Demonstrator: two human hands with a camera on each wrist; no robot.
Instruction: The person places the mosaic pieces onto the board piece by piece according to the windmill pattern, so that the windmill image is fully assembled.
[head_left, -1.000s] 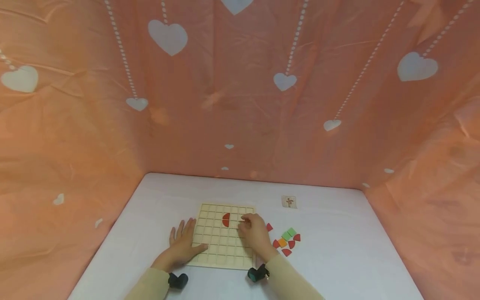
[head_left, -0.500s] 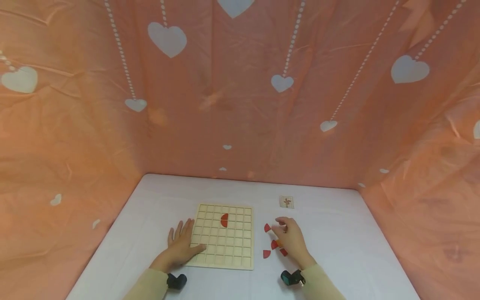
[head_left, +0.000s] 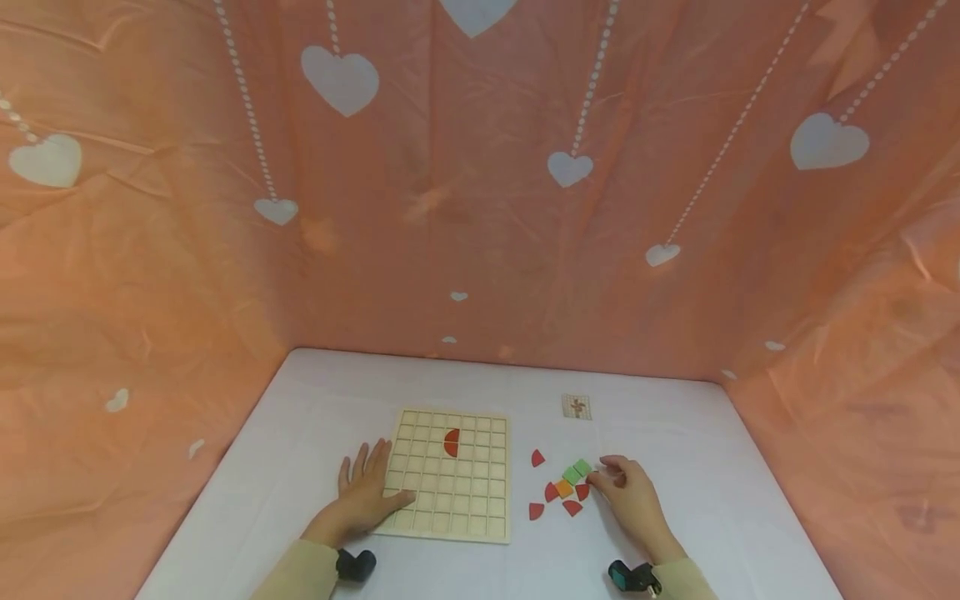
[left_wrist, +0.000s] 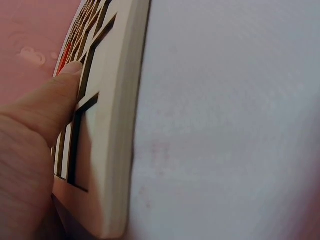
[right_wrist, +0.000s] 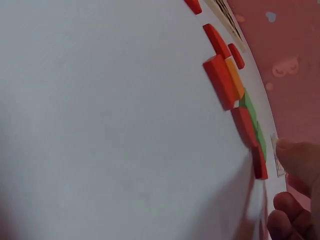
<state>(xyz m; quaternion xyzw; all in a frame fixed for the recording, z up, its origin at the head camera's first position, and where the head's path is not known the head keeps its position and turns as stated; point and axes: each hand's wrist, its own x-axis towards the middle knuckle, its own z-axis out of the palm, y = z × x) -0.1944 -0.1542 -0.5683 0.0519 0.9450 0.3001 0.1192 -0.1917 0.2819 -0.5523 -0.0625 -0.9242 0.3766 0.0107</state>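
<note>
In the head view my left hand (head_left: 360,496) lies spread at the left edge of a wooden grid board (head_left: 442,525), its thumb on the squares. Two red quarter-circle pieces (head_left: 452,442) sit together in the board's upper middle. My right hand (head_left: 633,504) is right of the loose pieces, thumb and fingers bent and apart. The right wrist view shows a red piece (right_wrist: 260,162) lying on the table beside that hand's fingertips; in the head view the fingers mostly hide it. Two green squares (head_left: 577,472) and an orange square (head_left: 564,489) lie just left of those fingers.
Several other red quarter-circle pieces (head_left: 572,507) are scattered right of the board. A small pattern card (head_left: 577,407) lies behind them on the white table (head_left: 720,467). Orange cloth with hearts (head_left: 480,250) stands around the back and sides.
My right hand has moved from over the board to the right, across the loose pieces to their far side. The left hand stays on the board.
</note>
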